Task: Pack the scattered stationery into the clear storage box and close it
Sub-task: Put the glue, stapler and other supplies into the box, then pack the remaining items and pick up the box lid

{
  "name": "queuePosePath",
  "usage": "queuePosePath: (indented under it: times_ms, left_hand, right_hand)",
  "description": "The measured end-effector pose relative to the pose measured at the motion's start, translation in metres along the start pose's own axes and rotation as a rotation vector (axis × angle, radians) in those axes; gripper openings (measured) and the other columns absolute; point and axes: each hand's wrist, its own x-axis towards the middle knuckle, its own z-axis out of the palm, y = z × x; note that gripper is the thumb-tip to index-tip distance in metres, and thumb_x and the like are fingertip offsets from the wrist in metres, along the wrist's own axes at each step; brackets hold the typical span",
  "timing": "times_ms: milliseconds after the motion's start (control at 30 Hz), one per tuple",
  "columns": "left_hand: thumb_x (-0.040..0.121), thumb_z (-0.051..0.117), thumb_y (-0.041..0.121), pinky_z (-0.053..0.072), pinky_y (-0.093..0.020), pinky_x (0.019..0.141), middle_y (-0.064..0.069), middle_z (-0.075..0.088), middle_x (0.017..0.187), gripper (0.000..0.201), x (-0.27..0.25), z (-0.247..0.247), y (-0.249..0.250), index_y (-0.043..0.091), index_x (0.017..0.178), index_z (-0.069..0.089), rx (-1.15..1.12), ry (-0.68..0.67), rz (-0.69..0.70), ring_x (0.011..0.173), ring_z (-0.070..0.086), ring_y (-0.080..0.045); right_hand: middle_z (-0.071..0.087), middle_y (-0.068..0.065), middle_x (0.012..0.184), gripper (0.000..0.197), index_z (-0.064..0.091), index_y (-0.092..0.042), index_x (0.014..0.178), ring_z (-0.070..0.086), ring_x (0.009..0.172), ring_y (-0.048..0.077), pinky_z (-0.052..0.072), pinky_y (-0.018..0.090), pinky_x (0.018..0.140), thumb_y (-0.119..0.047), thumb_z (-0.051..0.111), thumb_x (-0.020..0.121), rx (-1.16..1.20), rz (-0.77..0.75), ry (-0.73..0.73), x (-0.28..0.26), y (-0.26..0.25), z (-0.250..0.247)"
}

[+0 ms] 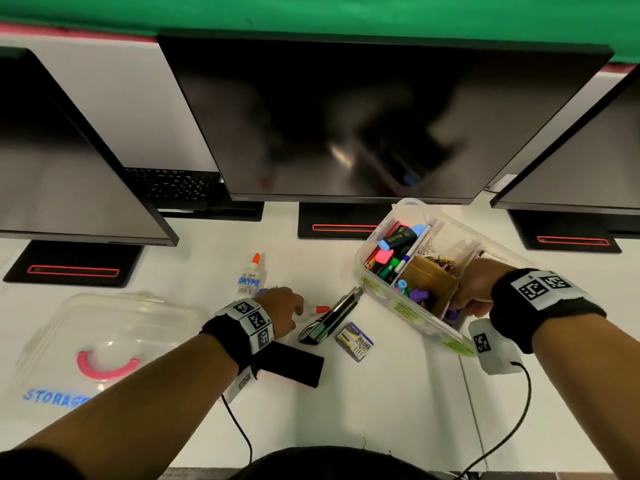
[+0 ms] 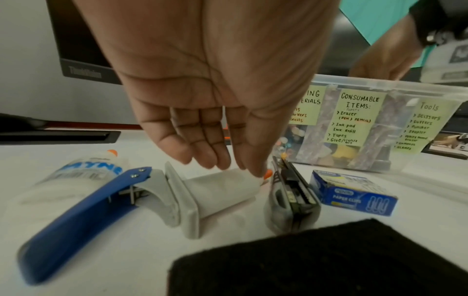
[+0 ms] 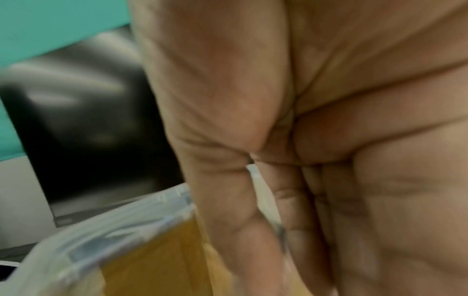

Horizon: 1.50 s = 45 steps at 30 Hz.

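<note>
The clear storage box (image 1: 414,315) stands open at the right, its compartments holding markers, pins and clips. My right hand (image 1: 467,299) reaches into its right compartment. In the blurred right wrist view its thumb and fingers (image 3: 291,200) are curled together round something pale and thin that I cannot identify. My left hand (image 1: 294,308) is flat, with straight fingertips (image 2: 253,170) touching a white tube (image 2: 222,190) with an orange cap. Round it lie a glue bottle (image 1: 250,277), a blue punch (image 2: 88,210), a cutter (image 1: 332,315), a paper clip box (image 1: 355,341) and a black felt eraser (image 1: 291,365).
The box's clear lid (image 1: 104,348), with a pink handle, lies at the front left. Three dark monitors (image 1: 363,126) on stands line the back of the white table, with a keyboard (image 1: 173,185) behind the left one. Wrist cables trail toward the table's front edge.
</note>
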Motion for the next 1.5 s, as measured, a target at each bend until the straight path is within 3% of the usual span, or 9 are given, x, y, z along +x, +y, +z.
queuePosePath:
  times_ms: [100, 233, 500, 600, 767, 900, 1033, 1200, 1500]
  left_hand:
    - [0.083, 0.066, 0.029, 0.044, -0.032, 0.097, -0.004, 0.054, 0.119, 0.033, -0.001, -0.002, 0.000, 0.019, 0.113, 0.056, 0.033, -0.006, 0.010, 0.112, 0.054, -0.023]
    - [0.076, 0.071, 0.039, 0.046, -0.028, 0.084, -0.003, 0.062, 0.114, 0.038, -0.007, 0.001, 0.010, 0.017, 0.105, 0.062, 0.016, -0.154, 0.098, 0.103, 0.059, -0.021]
    - [0.073, 0.077, 0.031, 0.046, -0.038, 0.092, -0.006, 0.053, 0.123, 0.063, -0.024, 0.027, 0.019, 0.017, 0.125, 0.045, 0.374, -0.272, 0.220, 0.113, 0.054, -0.027]
    - [0.072, 0.073, 0.033, 0.050, -0.035, 0.090, -0.003, 0.057, 0.114, 0.051, -0.028, 0.019, 0.012, 0.020, 0.116, 0.051, 0.161, -0.164, 0.191, 0.106, 0.058, -0.024]
    - [0.070, 0.072, 0.029, 0.050, -0.024, 0.060, 0.003, 0.062, 0.083, 0.034, -0.033, -0.030, 0.022, 0.016, 0.098, 0.057, -0.333, 0.186, 0.155, 0.072, 0.064, -0.019]
    - [0.071, 0.077, 0.029, 0.036, -0.007, 0.063, 0.010, 0.049, 0.093, 0.047, -0.027, -0.045, 0.034, 0.019, 0.110, 0.054, -0.461, 0.403, 0.226, 0.079, 0.050, -0.006]
    - [0.078, 0.071, 0.037, 0.043, -0.019, 0.084, 0.010, 0.055, 0.105, 0.045, -0.009, -0.036, 0.039, 0.022, 0.117, 0.055, -0.450, 0.411, 0.252, 0.094, 0.055, -0.008]
    - [0.084, 0.061, 0.025, 0.037, -0.032, 0.106, -0.006, 0.047, 0.133, 0.040, 0.023, -0.012, -0.009, 0.018, 0.123, 0.054, -0.222, 0.388, -0.068, 0.125, 0.044, -0.025]
    - [0.086, 0.056, 0.018, 0.045, -0.045, 0.099, -0.020, 0.052, 0.129, 0.056, 0.047, 0.001, -0.076, 0.016, 0.138, 0.037, -0.236, 0.230, -0.436, 0.117, 0.052, -0.040]
  right_hand:
    - [0.073, 0.014, 0.073, 0.016, 0.069, -0.002, 0.075, 0.070, 0.074, 0.029, 0.058, 0.041, 0.080, -0.017, 0.068, 0.079, -0.097, -0.078, 0.187, -0.023, -0.022, -0.018]
    - [0.065, 0.007, 0.069, 0.027, 0.059, -0.010, 0.064, 0.055, 0.058, 0.017, 0.042, 0.024, 0.053, -0.032, 0.062, 0.080, -0.143, -0.278, 0.293, -0.061, -0.063, -0.015]
    - [0.066, 0.011, 0.093, 0.028, 0.067, -0.005, 0.089, 0.063, 0.083, 0.026, 0.048, 0.031, 0.067, -0.031, 0.060, 0.087, -0.380, -0.634, -0.068, -0.080, -0.110, 0.081]
    - [0.055, 0.007, 0.069, 0.034, 0.055, -0.006, 0.070, 0.054, 0.066, 0.023, 0.036, 0.026, 0.052, -0.034, 0.056, 0.089, -0.412, -0.575, -0.097, -0.070, -0.110, 0.097]
    - [0.068, 0.017, 0.097, 0.042, 0.060, -0.003, 0.108, 0.069, 0.086, 0.029, 0.058, 0.040, 0.078, -0.041, 0.047, 0.095, -0.067, -0.529, -0.006, -0.067, -0.108, 0.076]
    - [0.070, 0.019, 0.088, 0.021, 0.054, -0.008, 0.107, 0.068, 0.061, 0.021, 0.059, 0.030, 0.057, -0.022, 0.059, 0.091, 0.412, -0.460, -0.040, -0.077, -0.105, 0.049]
    - [0.061, 0.010, 0.062, 0.013, 0.052, -0.016, 0.074, 0.057, 0.040, 0.014, 0.050, 0.027, 0.048, -0.018, 0.062, 0.082, 0.364, -0.434, 0.235, -0.087, -0.084, 0.011]
    - [0.066, 0.017, 0.067, 0.013, 0.062, -0.008, 0.079, 0.066, 0.059, 0.033, 0.057, 0.041, 0.063, -0.021, 0.063, 0.078, 0.284, -0.285, 0.560, -0.113, -0.021, -0.062]
    - [0.067, 0.018, 0.089, 0.024, 0.058, -0.003, 0.099, 0.068, 0.080, 0.033, 0.059, 0.040, 0.074, -0.018, 0.063, 0.082, 0.080, 0.074, 0.512, -0.063, 0.031, -0.060]
